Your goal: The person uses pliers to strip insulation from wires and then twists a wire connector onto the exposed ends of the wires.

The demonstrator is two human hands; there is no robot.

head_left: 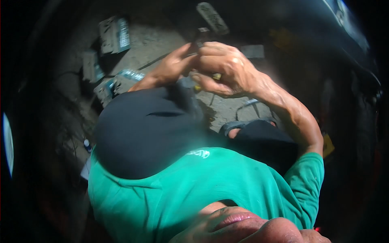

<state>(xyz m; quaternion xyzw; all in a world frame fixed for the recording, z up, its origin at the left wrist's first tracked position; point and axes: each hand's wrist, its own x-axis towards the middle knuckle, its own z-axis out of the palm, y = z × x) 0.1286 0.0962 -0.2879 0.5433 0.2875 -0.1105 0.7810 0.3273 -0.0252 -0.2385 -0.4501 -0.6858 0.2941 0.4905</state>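
My left hand (175, 65) and my right hand (227, 67) meet above my raised knee, both with curled fingers. The right hand is closed around a tool with yellow handle parts (216, 76), mostly hidden by the fingers. From the top of the grip sticks up a dark piece (202, 35), blurred, and I cannot tell whether it belongs to that tool. The left fingers pinch close against the right hand; what lies between them is hidden.
Several grey-and-teal blocks (114, 35) lie on the dusty floor at the left, near a dark cable (154, 61). Beyond my hands is a long grey piece (212, 18), with a flat pale piece (253, 51) to its right. My sandalled foot (239, 128) is below.
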